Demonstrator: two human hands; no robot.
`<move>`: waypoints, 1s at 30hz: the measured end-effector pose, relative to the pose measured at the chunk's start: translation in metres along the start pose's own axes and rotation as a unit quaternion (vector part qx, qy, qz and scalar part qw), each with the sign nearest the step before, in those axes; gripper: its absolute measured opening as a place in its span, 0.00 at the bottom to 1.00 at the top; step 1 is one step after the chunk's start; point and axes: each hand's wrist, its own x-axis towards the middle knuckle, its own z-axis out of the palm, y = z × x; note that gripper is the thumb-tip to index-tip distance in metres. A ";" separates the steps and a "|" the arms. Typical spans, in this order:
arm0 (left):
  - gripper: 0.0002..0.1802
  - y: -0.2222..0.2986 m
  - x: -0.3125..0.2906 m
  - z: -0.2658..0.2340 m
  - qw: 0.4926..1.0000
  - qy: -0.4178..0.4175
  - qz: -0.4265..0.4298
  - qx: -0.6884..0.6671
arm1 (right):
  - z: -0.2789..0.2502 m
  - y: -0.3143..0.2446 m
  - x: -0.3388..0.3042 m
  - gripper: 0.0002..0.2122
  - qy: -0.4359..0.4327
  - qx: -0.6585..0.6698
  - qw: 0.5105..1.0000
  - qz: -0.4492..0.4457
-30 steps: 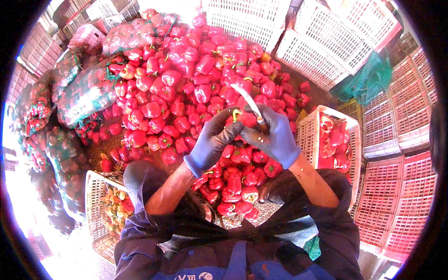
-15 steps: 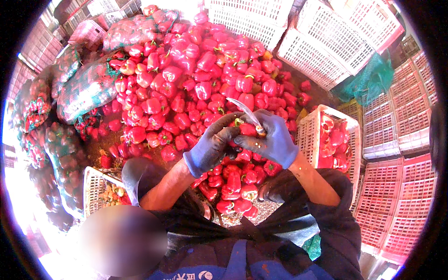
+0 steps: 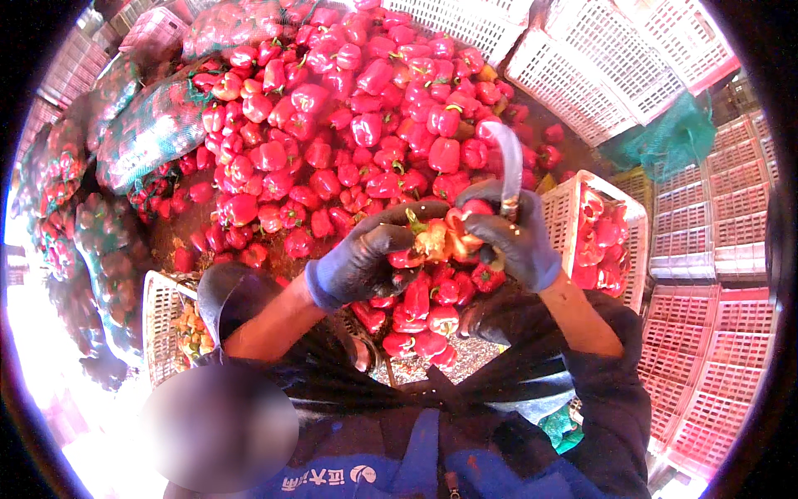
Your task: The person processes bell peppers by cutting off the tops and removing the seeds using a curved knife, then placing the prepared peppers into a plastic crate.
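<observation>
Pepper (image 3: 467, 226): red, cut open with its orange inside showing, between the left hand (image 3: 357, 256) and the right hand (image 3: 525, 241).
Core (image 3: 434, 241): pale orange with a green stem, at the left hand's fingers, just beside the opened pepper.
Gloves: blue at the cuffs, darkened over the fingers; left hand closed on the core, right hand clamped on pepper and knife (image 3: 510, 162) together.
Blade: curved, pointing up and away from the body.
Heap (image 3: 366, 130): red peppers spread on the floor beyond and beneath the hands.
Right crate (image 3: 559, 218): pale, holding red peppers.
Left crate (image 3: 158, 324): pale, holding orange and greenish pieces.
Sacks (image 3: 154, 133): green mesh, filled, left of the heap.
</observation>
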 end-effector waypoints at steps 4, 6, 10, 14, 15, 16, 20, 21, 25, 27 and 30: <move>0.39 0.005 0.003 0.009 0.997 0.061 0.005 -0.047 | 0.004 -0.010 0.000 0.14 0.014 -0.038 0.999 0.035; 0.42 -0.002 0.009 0.003 0.992 0.076 0.030 -0.100 | 0.006 -0.004 0.004 0.16 0.049 0.008 0.999 0.018; 0.42 0.000 0.014 0.000 0.991 0.113 0.074 0.015 | 0.005 -0.009 0.008 0.17 0.068 0.070 0.995 0.014; 0.41 -0.004 0.018 -0.005 0.963 0.110 0.126 0.210 | 0.009 -0.013 0.006 0.17 0.087 0.040 0.995 -0.008; 0.40 -0.005 0.022 -0.006 0.924 0.110 0.192 0.311 | 0.009 -0.013 0.006 0.16 0.085 0.040 0.996 -0.011; 0.40 -0.007 0.026 -0.006 0.870 0.107 0.255 0.407 | 0.009 -0.013 0.004 0.16 0.085 0.059 0.995 0.006; 0.37 -0.001 0.026 0.015 0.978 0.071 0.103 0.168 | -0.008 -0.015 0.001 0.14 0.094 0.148 0.984 0.019; 0.37 -0.006 0.028 0.010 0.984 0.056 0.112 0.130 | -0.009 -0.018 0.003 0.14 0.098 0.168 0.981 0.004; 0.40 -0.008 0.033 0.005 0.988 0.043 0.140 0.051 | -0.008 -0.023 0.010 0.14 0.137 0.238 0.961 -0.020; 0.36 0.002 0.033 0.011 0.979 0.047 0.197 -0.012 | -0.019 -0.018 0.021 0.13 0.202 0.278 0.938 -0.044; 0.35 0.011 0.041 0.009 0.940 0.080 0.290 0.158 | -0.022 -0.019 0.011 0.14 0.186 0.035 0.981 -0.047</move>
